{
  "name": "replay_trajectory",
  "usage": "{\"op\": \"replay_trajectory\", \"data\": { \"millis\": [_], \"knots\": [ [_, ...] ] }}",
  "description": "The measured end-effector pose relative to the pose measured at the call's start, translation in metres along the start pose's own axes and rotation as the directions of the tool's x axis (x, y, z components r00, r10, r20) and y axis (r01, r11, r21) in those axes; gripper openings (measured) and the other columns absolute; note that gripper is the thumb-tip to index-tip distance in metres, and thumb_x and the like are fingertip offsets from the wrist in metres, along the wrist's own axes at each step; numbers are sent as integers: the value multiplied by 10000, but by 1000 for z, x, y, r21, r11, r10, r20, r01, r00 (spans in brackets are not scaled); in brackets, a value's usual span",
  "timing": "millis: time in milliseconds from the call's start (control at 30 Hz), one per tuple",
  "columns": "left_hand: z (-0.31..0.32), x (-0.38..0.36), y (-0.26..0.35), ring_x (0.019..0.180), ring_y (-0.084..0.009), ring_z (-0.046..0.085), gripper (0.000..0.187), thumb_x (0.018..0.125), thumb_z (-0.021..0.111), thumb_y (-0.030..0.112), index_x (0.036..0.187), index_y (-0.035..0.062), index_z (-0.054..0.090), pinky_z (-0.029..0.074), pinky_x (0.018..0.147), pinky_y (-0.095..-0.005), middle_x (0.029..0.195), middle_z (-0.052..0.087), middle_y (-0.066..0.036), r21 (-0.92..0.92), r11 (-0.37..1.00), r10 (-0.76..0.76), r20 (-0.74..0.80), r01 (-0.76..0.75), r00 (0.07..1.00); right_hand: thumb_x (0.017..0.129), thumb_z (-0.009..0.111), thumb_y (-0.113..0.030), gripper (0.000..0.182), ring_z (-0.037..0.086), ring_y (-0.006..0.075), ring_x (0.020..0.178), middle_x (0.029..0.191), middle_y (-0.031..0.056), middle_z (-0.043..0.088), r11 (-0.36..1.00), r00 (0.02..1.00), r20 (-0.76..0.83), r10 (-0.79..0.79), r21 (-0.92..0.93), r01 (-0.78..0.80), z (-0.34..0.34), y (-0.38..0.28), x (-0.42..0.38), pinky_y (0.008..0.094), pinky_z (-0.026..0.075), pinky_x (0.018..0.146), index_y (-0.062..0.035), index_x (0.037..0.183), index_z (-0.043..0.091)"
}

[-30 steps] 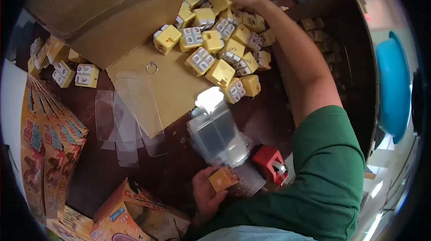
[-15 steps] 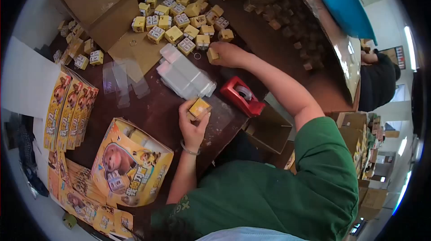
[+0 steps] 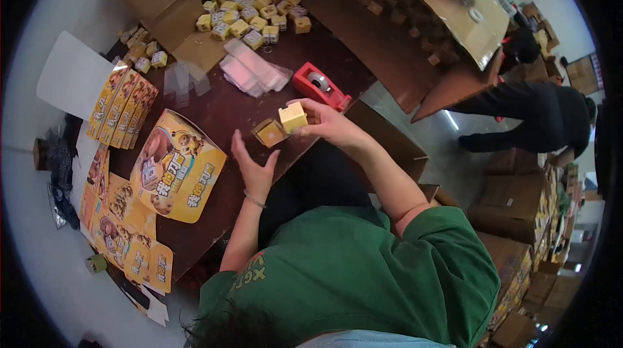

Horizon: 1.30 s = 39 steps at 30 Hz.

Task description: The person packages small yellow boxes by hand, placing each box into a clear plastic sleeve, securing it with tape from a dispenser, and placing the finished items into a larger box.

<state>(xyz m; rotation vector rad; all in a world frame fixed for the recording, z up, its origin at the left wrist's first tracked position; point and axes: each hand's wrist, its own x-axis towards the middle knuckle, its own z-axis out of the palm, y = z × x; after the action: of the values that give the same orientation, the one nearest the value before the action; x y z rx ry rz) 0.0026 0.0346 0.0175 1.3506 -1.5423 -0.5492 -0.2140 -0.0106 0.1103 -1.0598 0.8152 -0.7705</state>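
Observation:
My right hand point(image 3: 331, 126) holds a pale yellow cube point(image 3: 293, 117) between thumb and fingers above the table's front edge. Just left of that cube is a clear box with a brown-yellow inside point(image 3: 269, 132), close to the fingers of my left hand point(image 3: 257, 169). The left fingers are spread, and whether they touch the clear box is hard to tell. Behind both hands lie a stack of clear plastic sleeves point(image 3: 250, 69) and a red tape dispenser point(image 3: 320, 86). A pile of yellow and white cubes point(image 3: 253, 12) sits farther back.
A yellow printed display box point(image 3: 178, 166) stands at the left, near upright printed boxes point(image 3: 123, 108) and flat printed cartons point(image 3: 126, 234). Large cardboard boxes point(image 3: 363, 56) hold more cubes at the back. A person in dark clothes point(image 3: 542, 114) bends over at the right.
My right hand has come back from the cube pile to beside my left hand, carrying the cube. My left hand has opened around the clear box. The head view has shifted.

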Motion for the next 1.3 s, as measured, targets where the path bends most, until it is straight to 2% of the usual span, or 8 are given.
{"op": "replay_trajectory", "data": {
  "millis": [100, 233, 333, 567, 967, 1100, 1233, 1300],
  "knots": [
    [-25, -43, 31, 1331, -386, 373, 684, 859, 683, 137, 1427, -25, 337, 286, 1124, -454, 1449, 356, -227, -28, 971, 240, 38, -239, 970, 861, 665, -25, 575, 581, 115, 1053, 1191, 39, 590, 993, 997, 16, -77, -90, 79, 17, 26, -41, 280, 499, 880, -57, 1386, 431],
    [-15, -83, 79, 1331, -248, 384, 507, 1042, 407, 255, 1473, 11, 297, 327, 1093, -354, 1464, 363, -147, -638, 635, -191, 417, 436, 889, 811, 737, -118, 543, 610, 230, 1064, 1179, 159, 594, 850, 971, -78, -224, -503, 156, 61, 38, -88, 337, 498, 909, 10, 1294, 526],
    [-14, -76, 86, 1284, -237, 444, 447, 1049, 427, 250, 1440, 48, 350, 375, 1066, -363, 1402, 423, -119, -630, 503, -226, 566, 593, 793, 807, 710, -100, 582, 556, 347, 1112, 1205, 199, 540, 697, 897, -135, -420, -681, 224, 64, 66, -101, 383, 476, 938, 2, 1334, 485],
    [2, -66, 36, 1210, -224, 513, 455, 1060, 353, 371, 1367, 56, 466, 397, 1055, -393, 1348, 525, -94, -507, -62, 167, 844, 860, 510, 744, 688, 16, 240, 656, 254, 879, 933, 124, 645, 708, 772, -255, -582, -626, 326, 44, 58, -139, 330, 541, 764, 7, 984, 683],
    [63, -72, 69, 1233, -235, 504, 455, 1055, 363, 367, 1371, 55, 463, 393, 1067, -401, 1366, 514, -97, -321, 25, 201, 929, 947, 310, 752, 734, -88, 178, 686, 144, 779, 855, 73, 742, 846, 836, -330, -438, -465, 260, 10, 70, -115, 291, 524, 679, -28, 919, 747],
    [67, -72, 73, 1241, -239, 501, 455, 1053, 366, 365, 1373, 55, 462, 391, 1071, -403, 1372, 511, -98, -298, 48, 202, 938, 953, 283, 794, 723, -213, 235, 684, 238, 773, 822, 136, 713, 696, 681, -368, -633, -655, 293, 22, 48, -122, 342, 515, 675, -1, 896, 730],
    [66, -73, 71, 1249, -242, 498, 455, 1052, 370, 363, 1374, 55, 461, 389, 1076, -406, 1378, 507, -99, -289, 43, 203, 940, 956, 275, 743, 751, -278, 310, 613, 371, 863, 799, 177, 632, 355, 811, -41, -584, -911, 210, 45, 48, -120, 452, 488, 742, 5, 826, 653],
    [65, -72, 69, 1252, -244, 496, 455, 1051, 371, 363, 1375, 55, 461, 389, 1078, -407, 1381, 505, -100, -294, 27, 207, 937, 955, 282, 728, 756, -264, 300, 608, 369, 894, 812, 182, 631, 402, 836, -68, -544, -896, 189, 48, 58, -108, 457, 482, 757, -1, 831, 655]
  ]
}}
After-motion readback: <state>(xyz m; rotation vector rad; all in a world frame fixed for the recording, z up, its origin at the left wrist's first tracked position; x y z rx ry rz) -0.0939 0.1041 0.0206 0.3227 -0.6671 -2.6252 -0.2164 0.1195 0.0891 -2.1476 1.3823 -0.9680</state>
